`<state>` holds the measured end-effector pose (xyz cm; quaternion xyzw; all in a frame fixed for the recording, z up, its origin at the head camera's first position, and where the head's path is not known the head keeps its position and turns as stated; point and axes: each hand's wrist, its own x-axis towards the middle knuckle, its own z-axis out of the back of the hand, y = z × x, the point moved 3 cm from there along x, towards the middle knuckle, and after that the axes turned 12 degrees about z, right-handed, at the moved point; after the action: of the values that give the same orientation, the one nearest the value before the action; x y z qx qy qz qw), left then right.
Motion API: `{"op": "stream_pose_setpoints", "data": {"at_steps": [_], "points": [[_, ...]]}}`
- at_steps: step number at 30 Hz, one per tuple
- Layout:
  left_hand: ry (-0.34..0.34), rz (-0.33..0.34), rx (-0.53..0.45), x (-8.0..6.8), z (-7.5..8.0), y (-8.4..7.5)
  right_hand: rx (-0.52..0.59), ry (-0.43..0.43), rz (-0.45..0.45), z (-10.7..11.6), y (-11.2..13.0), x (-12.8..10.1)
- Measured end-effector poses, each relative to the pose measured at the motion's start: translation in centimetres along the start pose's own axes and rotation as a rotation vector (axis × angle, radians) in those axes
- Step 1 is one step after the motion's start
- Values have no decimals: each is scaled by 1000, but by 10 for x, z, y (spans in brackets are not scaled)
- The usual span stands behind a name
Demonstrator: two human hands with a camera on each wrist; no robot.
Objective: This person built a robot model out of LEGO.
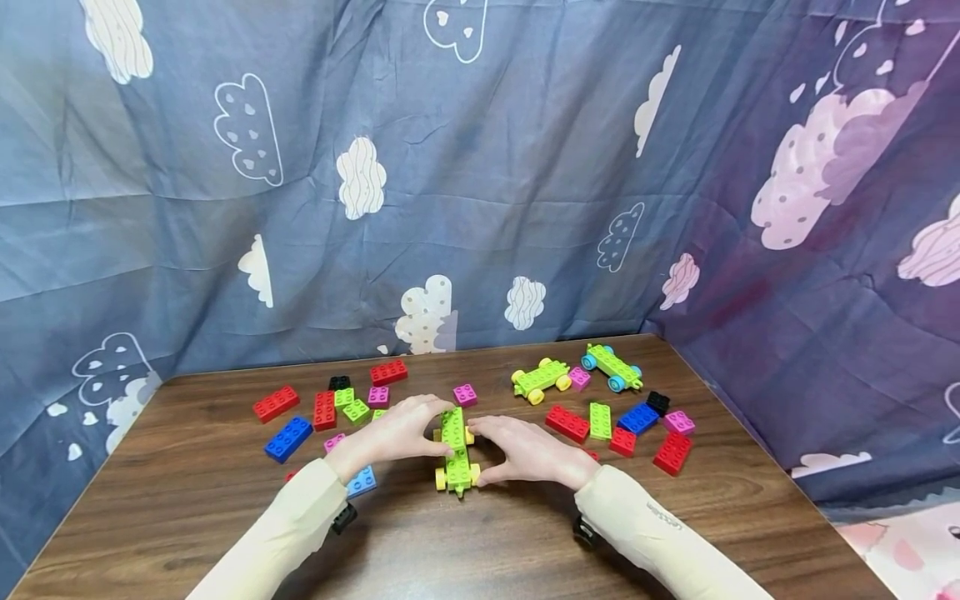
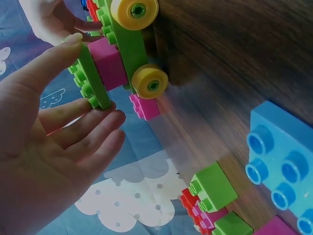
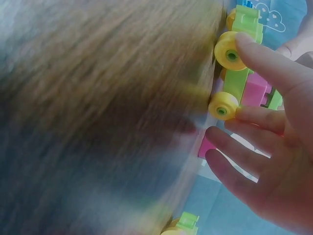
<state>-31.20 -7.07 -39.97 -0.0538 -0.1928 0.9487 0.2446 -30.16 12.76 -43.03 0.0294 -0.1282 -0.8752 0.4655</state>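
At the middle of the table stands a green toy car base with yellow wheels. A pink brick sits on it, and a long green brick lies against the pink brick's top. My left hand holds this green brick by its two ends, thumb at the near end and fingers at the far end. On the car's right side my right hand steadies the base; its thumb touches the near yellow wheel and its index finger the far one. The other right fingers stretch out.
Two more car bases, one with yellow wheels and one with blue wheels, stand at the back right. Loose bricks lie on both sides, among them a blue brick and a red brick. A pink brick lies beyond the car.
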Motion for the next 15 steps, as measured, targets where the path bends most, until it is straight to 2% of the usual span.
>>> {"op": "stream_pose_setpoints", "data": {"at_steps": [15], "points": [[-1, 22, 12, 1, 0, -2, 11, 1, -1, -1, 0, 1]]}}
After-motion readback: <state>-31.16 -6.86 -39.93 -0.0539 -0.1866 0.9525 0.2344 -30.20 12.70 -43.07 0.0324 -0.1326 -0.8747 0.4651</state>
